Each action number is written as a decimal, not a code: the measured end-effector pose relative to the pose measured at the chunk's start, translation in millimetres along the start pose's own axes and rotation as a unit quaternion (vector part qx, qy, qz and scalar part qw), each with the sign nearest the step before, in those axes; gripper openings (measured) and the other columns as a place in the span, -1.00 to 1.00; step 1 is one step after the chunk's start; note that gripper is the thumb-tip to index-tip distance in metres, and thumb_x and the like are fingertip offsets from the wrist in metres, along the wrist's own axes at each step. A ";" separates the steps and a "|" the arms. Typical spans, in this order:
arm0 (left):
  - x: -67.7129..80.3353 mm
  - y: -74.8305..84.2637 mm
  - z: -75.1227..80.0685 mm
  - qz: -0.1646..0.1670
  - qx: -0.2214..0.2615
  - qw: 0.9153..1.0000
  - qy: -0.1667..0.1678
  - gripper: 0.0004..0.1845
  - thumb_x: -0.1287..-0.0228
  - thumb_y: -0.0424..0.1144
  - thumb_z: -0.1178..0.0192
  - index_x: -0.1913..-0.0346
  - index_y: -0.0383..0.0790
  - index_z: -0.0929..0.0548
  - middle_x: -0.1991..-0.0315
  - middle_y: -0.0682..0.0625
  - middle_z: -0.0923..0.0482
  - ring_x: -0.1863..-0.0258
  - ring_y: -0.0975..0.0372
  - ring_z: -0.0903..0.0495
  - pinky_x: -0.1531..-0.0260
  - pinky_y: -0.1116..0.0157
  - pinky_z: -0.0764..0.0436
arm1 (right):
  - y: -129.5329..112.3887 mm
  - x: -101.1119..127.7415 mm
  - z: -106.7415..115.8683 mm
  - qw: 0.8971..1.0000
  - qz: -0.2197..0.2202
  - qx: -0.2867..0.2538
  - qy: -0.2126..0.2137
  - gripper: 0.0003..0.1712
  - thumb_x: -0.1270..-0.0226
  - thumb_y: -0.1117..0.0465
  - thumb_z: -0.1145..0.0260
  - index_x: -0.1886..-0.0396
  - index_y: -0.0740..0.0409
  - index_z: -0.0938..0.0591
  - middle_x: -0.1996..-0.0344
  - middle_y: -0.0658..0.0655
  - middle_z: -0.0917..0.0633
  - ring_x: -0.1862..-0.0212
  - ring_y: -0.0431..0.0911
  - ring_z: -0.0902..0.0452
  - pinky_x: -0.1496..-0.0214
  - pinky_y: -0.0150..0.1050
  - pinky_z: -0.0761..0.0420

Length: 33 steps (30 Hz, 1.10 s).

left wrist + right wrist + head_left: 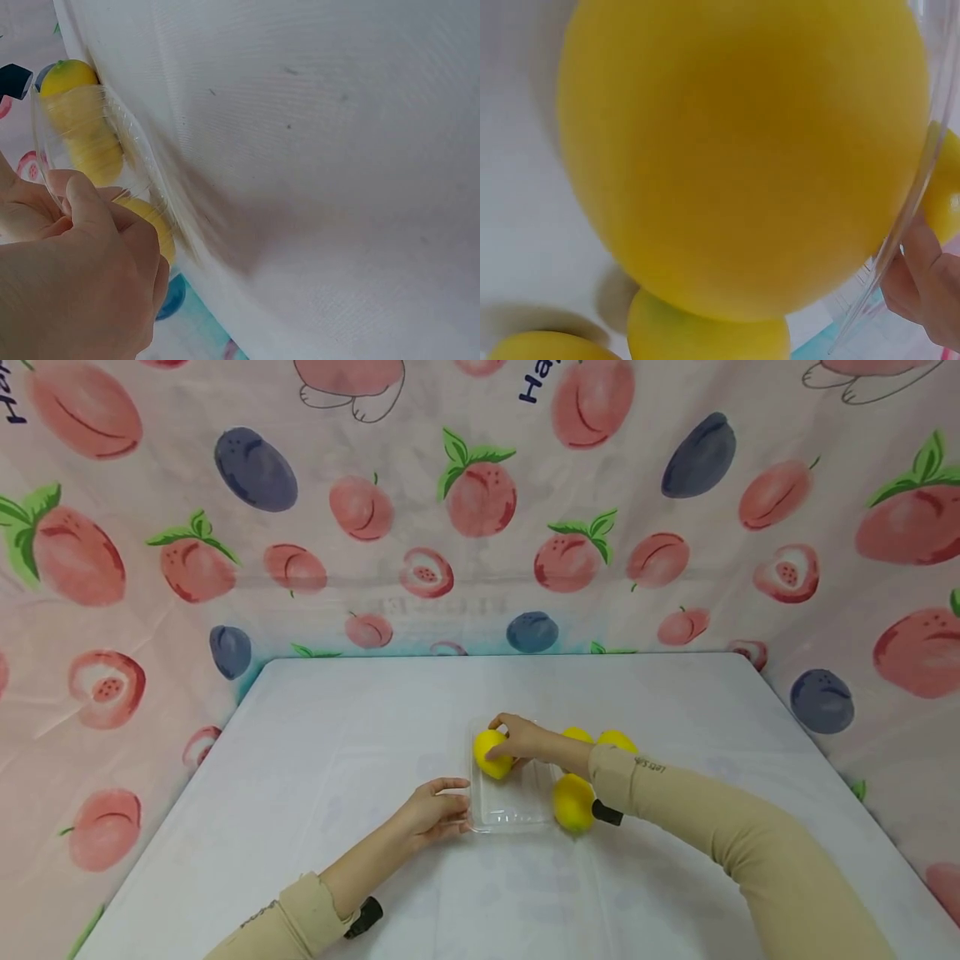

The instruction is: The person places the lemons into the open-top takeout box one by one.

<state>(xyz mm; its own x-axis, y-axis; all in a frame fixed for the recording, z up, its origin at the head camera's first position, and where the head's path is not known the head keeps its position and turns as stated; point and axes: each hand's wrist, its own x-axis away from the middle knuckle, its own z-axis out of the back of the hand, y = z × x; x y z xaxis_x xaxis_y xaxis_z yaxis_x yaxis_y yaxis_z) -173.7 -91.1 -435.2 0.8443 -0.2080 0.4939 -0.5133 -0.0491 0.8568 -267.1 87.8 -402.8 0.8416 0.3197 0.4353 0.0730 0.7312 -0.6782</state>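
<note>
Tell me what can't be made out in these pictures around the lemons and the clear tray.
- Head view: two far lemons partly hidden behind the right hand.
- Right wrist view: one lemon fills the frame, hiding the clear tray floor.
- Left wrist view: left hand covers the tray's near corner.

Tray [517,814] sits mid worktop [300,760]. One lemon [491,753] in tray's far-left corner under right hand [519,739]; three lemons [573,803] just right of tray. Left hand [435,810] at tray's near-left edge.

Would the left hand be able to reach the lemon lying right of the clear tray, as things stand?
Probably not directly: the left hand grips the clear tray at its left edge, and tray and right forearm lie between it and that lemon.
</note>
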 end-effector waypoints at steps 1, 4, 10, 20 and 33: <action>0.0 0.1 0.2 0.001 0.000 1.000 0.000 -0.59 -0.29 -0.48 -0.08 -0.19 -0.41 -0.36 0.39 0.00 -0.52 0.51 0.32 -0.52 0.42 0.41 -0.67 | -0.4 0.4 -0.2 1.000 0.000 0.000 0.001 -0.35 -0.19 0.14 -0.36 -0.24 0.16 -0.34 -0.11 0.28 -0.47 0.15 -0.02 -0.49 0.12 -0.22 -0.70; 0.0 -0.6 0.7 0.002 0.001 1.000 0.000 -0.58 -0.28 -0.47 -0.08 -0.20 -0.42 -0.36 0.39 0.00 -0.53 0.51 0.31 -0.52 0.41 0.41 -0.67 | -0.5 1.5 -1.4 1.000 -0.002 0.000 0.005 -0.36 -0.20 0.13 -0.36 -0.24 0.15 -0.34 -0.14 0.27 -0.46 0.10 -0.01 -0.48 0.11 -0.22 -0.69; 0.7 -2.3 0.0 0.006 0.005 1.000 -0.005 -0.57 -0.29 -0.48 -0.07 -0.22 -0.43 -0.34 0.39 0.00 -0.52 0.50 0.30 -0.52 0.41 0.41 -0.67 | 1.0 4.1 -2.2 1.000 0.002 -0.001 0.009 -0.35 -0.21 0.12 -0.35 -0.25 0.13 -0.33 -0.13 0.26 -0.47 0.06 -0.01 -0.48 0.10 -0.22 -0.69; 1.0 -1.2 0.1 0.003 0.013 1.000 -0.015 -0.55 -0.29 -0.46 -0.07 -0.23 -0.42 -0.31 0.41 0.02 -0.51 0.50 0.32 -0.52 0.41 0.41 -0.67 | 0.1 10.5 2.1 1.000 -0.011 -0.010 0.011 -0.34 -0.22 0.10 -0.34 -0.27 0.14 -0.32 -0.15 0.29 -0.45 0.09 0.01 -0.50 0.08 -0.18 -0.69; 0.0 -2.9 1.7 -0.002 0.005 1.000 -0.016 -0.56 -0.29 -0.46 -0.08 -0.22 -0.42 -0.33 0.39 0.01 -0.51 0.48 0.31 -0.52 0.39 0.40 -0.69 | 5.3 20.1 5.1 0.997 -0.017 -0.072 0.006 -0.33 -0.23 0.14 -0.33 -0.29 0.17 -0.31 -0.12 0.31 -0.48 0.05 0.06 -0.51 0.13 -0.17 -0.70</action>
<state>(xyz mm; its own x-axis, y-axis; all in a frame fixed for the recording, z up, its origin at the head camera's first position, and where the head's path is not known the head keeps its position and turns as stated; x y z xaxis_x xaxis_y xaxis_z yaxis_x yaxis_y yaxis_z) -172.6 -92.6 -437.9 0.8412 -0.2398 0.4846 -0.5111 -0.0601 0.8574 -252.6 101.3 -394.6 0.8441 0.2878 0.4523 0.1763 0.6477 -0.7412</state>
